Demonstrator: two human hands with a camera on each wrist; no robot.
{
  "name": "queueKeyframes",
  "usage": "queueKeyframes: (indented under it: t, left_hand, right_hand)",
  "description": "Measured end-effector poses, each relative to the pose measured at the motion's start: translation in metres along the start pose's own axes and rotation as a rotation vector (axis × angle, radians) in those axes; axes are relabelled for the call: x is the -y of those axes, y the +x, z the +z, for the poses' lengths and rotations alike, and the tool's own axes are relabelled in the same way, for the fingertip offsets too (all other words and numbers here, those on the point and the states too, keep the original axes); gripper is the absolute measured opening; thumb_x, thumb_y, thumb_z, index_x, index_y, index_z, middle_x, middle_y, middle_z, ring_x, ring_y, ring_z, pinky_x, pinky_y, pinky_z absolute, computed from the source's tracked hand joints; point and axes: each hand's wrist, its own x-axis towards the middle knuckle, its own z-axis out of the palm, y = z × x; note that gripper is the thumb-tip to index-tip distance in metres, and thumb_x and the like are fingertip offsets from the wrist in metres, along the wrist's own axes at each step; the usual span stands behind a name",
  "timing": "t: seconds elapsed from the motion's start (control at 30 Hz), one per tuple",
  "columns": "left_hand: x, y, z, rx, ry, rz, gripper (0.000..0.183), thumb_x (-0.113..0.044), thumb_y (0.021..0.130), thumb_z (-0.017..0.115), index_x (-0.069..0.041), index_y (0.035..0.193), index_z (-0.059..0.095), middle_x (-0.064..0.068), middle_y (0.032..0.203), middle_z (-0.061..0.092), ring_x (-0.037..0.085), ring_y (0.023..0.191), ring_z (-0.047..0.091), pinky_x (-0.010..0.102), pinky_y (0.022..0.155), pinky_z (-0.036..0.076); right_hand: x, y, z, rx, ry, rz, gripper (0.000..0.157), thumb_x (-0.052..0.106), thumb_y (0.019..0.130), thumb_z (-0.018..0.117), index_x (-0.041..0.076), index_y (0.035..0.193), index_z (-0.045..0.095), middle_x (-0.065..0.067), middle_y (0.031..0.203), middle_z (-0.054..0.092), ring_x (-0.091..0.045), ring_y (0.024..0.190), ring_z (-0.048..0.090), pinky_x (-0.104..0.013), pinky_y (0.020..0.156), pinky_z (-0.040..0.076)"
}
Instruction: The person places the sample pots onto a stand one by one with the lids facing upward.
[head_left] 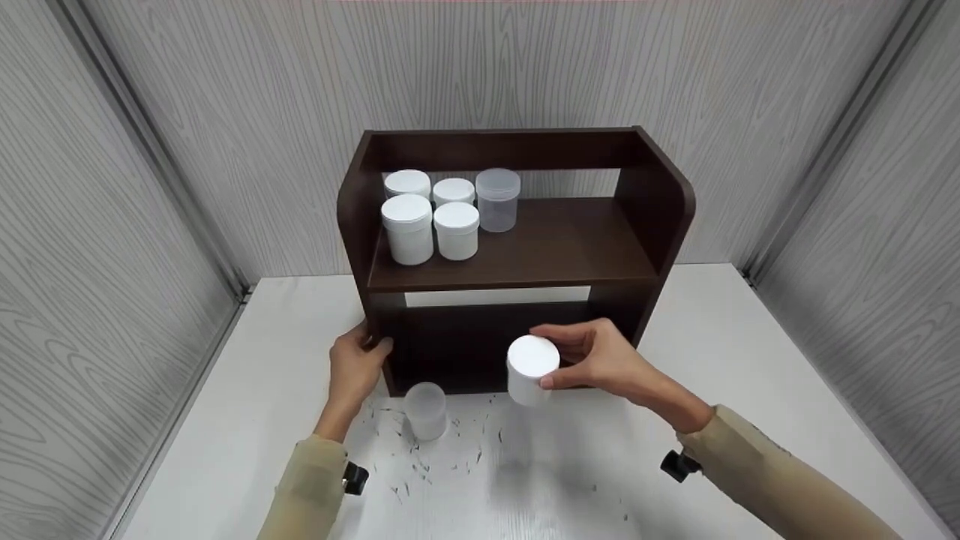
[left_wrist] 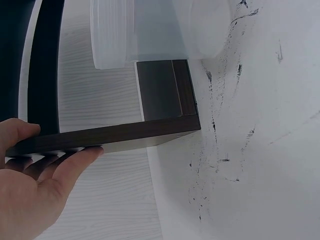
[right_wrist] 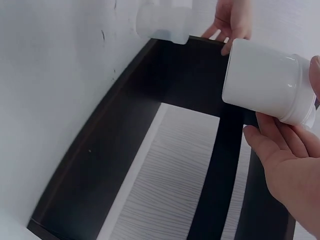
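My right hand [head_left: 611, 361] holds a white lidded plastic jar [head_left: 531, 375] upright between thumb and fingers, in front of the lower compartment of a dark brown two-tier wooden shelf [head_left: 577, 244]. In the right wrist view the jar [right_wrist: 262, 77] shows its smooth white side and base. My left hand [head_left: 355, 371] grips the shelf's left side panel; in the left wrist view the thumb lies on one face of the panel [left_wrist: 125, 132] and fingers reach round the other. Close by that hand, a translucent jar [head_left: 426, 414] stands on the white table.
Several white lidded jars [head_left: 409, 234] stand at the left of the upper tier, with a translucent lidded jar [head_left: 498, 202] beside them. Dark scuff marks streak the white table [head_left: 247, 450] before the shelf. Grey wood-grain walls [head_left: 225, 90] enclose the back and sides.
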Motion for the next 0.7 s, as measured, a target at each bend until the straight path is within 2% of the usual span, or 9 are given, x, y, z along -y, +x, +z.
queueKeyframes:
  t: [0.2,0.5,0.7]
  left_hand:
    - [0.001,0.000,0.001,-0.012,0.008,-0.007,0.055,-0.006,0.097,0.067,0.010,0.147,0.052,0.029,0.140,0.061,0.042,0.127,0.062,0.046,0.102,0.056]
    - [0.000,0.001,0.002,-0.021,0.000,0.001,0.054,-0.004,0.095,0.067,0.010,0.146,0.054,0.028,0.137,0.063,0.041,0.125,0.064,0.045,0.101,0.056]
    - [0.000,0.000,0.000,-0.019,0.002,-0.001,0.054,-0.004,0.096,0.067,0.010,0.146,0.053,0.029,0.138,0.063,0.042,0.126,0.063,0.045,0.102,0.056]
  right_hand:
    - [0.022,0.008,-0.010,-0.021,-0.040,-0.011,0.072,0.004,0.077,0.093,-0.005,0.142,0.062,-0.017,0.135,0.069,-0.029,0.123,0.068,-0.042,0.102,0.057]
    - [0.048,0.019,-0.021,-0.051,-0.017,-0.049,0.071,-0.003,0.077,0.091,-0.009,0.141,0.061,-0.019,0.135,0.068,-0.028,0.120,0.069,-0.038,0.100,0.058]
    - [0.061,0.031,-0.027,-0.098,-0.031,-0.074,0.067,-0.003,0.077,0.091,-0.007,0.138,0.065,-0.017,0.131,0.071,-0.027,0.116,0.071,-0.037,0.100,0.058]
